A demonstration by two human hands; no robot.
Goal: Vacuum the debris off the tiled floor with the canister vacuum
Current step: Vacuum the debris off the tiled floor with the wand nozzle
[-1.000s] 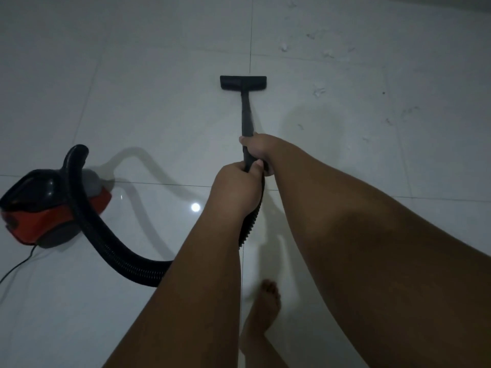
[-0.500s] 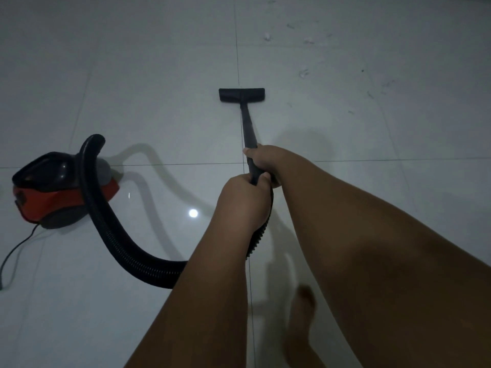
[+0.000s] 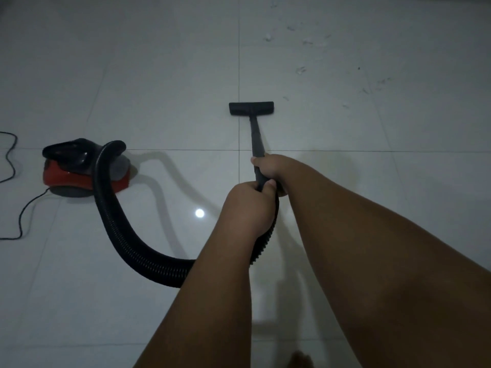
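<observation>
Compared with half a second back, your black flat floor nozzle [image 3: 251, 108] sits lower in view and nearer you, and the red-and-black canister vacuum [image 3: 79, 168] with its thin black power cord [image 3: 18, 208] shows further in from the left edge. Your foot has dropped to just a sliver at the bottom.

Both grips haven't changed: your left hand [image 3: 249, 208] is wrapped tight around the black wand [image 3: 257, 139] where the ribbed black hose [image 3: 125, 235] joins it, and your right hand [image 3: 271, 167] is curled closed on the wand just ahead, the two touching.

The nozzle lies flat on the glossy white tiled floor [image 3: 159, 75], straddling a grout line, with open tile all around it. The pale scattered debris [image 3: 301, 70] is ahead and to the right, well apart from the nozzle, spreading toward the top right edge. The hose loops from the canister's top down across the floor and passes under your left forearm. A bright light spot reflects off the tile between hose and hands.
</observation>
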